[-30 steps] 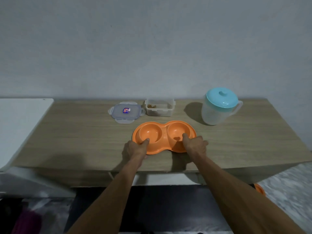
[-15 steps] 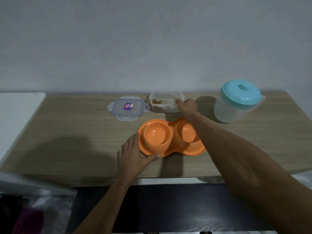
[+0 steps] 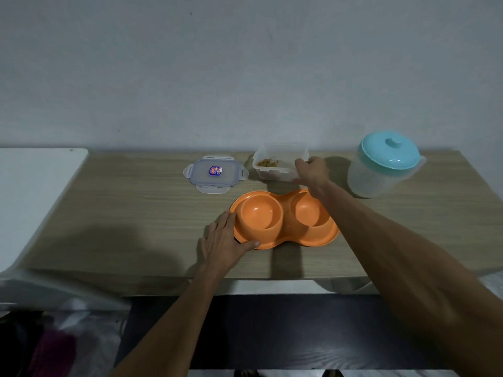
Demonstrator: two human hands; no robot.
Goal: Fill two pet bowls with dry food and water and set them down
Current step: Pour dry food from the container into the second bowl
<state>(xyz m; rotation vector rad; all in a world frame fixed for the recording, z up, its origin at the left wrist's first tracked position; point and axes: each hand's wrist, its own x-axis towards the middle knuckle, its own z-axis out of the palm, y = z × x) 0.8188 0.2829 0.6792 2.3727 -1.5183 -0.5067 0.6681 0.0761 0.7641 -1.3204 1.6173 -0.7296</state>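
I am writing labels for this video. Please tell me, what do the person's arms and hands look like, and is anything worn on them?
Both arms are bare as far as the picture shows: no sleeves are visible. The left hand and the right hand wear no gloves, and no watch, bracelet or ring can be seen. No markings can be seen.
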